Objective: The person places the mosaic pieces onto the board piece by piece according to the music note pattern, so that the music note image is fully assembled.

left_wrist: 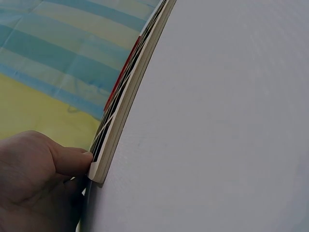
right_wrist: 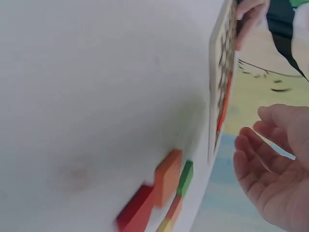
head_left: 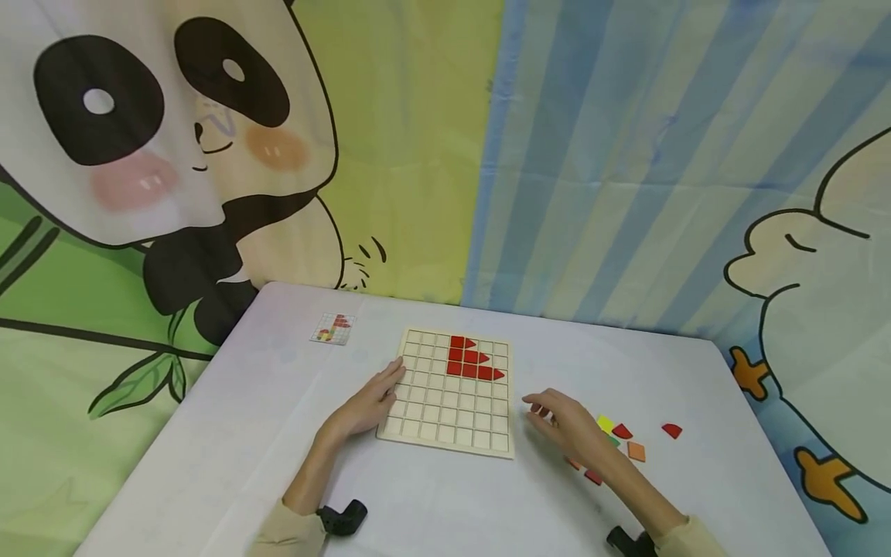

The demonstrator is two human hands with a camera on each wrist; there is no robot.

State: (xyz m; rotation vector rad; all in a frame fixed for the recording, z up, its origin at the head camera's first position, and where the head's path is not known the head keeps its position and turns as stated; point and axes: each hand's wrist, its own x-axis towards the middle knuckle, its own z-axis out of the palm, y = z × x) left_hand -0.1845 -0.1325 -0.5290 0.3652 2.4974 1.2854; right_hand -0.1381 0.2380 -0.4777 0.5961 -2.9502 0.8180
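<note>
A square wooden grid board [head_left: 431, 414] lies on the table with red pieces [head_left: 469, 357] in three stepped rows near its far edge, each row having a pointed right end. My left hand [head_left: 367, 404] rests on the board's left edge with fingers extended; the left wrist view shows its thumb [left_wrist: 72, 160] touching the near corner. Just right of the board, my right hand [head_left: 562, 424] hovers with loosely bent fingers, holding nothing. Under and beside it lie loose pieces, among them an orange square [head_left: 636, 451], a yellow piece [head_left: 605, 423] and a green block [right_wrist: 185, 176]; my forearm partly hides them.
A small pattern card [head_left: 332, 329] with a coloured grid picture lies beyond the board to the left. One red rounded piece [head_left: 671, 430] lies apart at the right. The table's far edge meets a printed cloth backdrop [head_left: 411, 155].
</note>
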